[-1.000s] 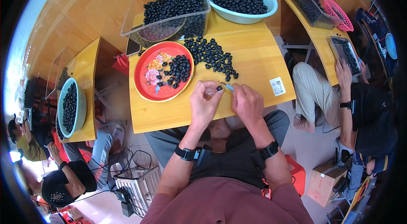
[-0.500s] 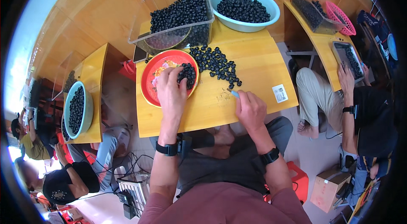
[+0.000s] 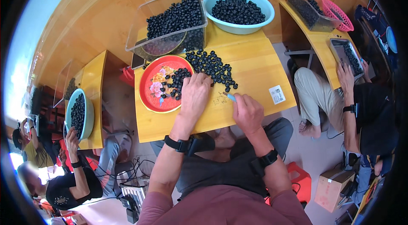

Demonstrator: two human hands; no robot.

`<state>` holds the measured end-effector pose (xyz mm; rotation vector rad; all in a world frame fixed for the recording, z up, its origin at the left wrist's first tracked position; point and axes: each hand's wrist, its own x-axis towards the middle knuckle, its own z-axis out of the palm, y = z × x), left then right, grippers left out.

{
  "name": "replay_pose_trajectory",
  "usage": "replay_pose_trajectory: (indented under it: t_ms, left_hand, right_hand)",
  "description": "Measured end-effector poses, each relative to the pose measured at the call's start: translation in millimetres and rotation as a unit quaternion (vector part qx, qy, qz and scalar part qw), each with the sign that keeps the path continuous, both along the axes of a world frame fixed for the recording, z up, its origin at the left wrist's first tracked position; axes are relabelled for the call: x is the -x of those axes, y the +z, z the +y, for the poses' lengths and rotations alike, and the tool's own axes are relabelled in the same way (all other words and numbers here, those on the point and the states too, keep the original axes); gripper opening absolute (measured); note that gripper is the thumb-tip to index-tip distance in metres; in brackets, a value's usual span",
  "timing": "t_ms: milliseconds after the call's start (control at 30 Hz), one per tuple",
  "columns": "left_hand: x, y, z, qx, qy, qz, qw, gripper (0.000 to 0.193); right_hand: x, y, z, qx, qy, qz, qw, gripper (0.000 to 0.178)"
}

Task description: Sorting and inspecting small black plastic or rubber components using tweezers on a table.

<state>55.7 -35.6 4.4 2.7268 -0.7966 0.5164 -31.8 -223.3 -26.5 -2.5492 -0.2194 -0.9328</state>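
Note:
My left hand reaches over the right rim of a red round tray with a flower print. Its fingers are bent together at the edge of a loose pile of black beads. A dark bead shows by the fingertips, but what they pinch is mostly hidden. Several more black beads lie inside the tray's right half. Closed around a small tool with a light-blue handle and a short metal tip, my right hand rests above the table's front edge, with the tip pointing at the pile.
Behind the tray stands a clear plastic bin of black beads, beside a light-blue basin of them. Dark scraps and a white label are on the yellow table. People work at tables on both sides.
My left hand has moved right from over the tray to the loose pile. More beads lie spread in the tray. My right hand still holds the tool, almost unmoved.

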Motion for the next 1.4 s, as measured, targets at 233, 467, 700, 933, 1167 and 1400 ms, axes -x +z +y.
replay_pose_trajectory:
  t_ms: [233,467,700,933,1167,1400]
  left_hand:
    - [3,-7,-3,0.032,-0.028,0.014,0.999,0.020]
    - [26,-9,-9,0.275,-0.040,0.096,0.956,0.024]
    - [49,-20,-18,0.431,0.083,0.289,0.851,0.021]
    - [56,-43,-23,0.531,0.043,0.294,0.793,0.021]
    - [59,-35,-24,0.507,0.053,0.273,0.816,0.025]
    - [60,-35,-24,0.497,0.033,0.258,0.828,0.026]
  right_hand:
    - [1,0,0,0.009,-0.005,0.014,1.000,0.004]
    - [1,1,0,0.012,-0.005,0.007,1.000,0.004]
    - [1,3,0,0.014,-0.012,0.016,1.000,0.004]
    - [2,2,1,0.021,-0.005,0.023,1.000,0.005]
    - [3,1,-2,0.029,0.040,-0.001,0.999,0.010]
    - [2,1,-1,0.030,0.056,0.007,0.998,0.010]
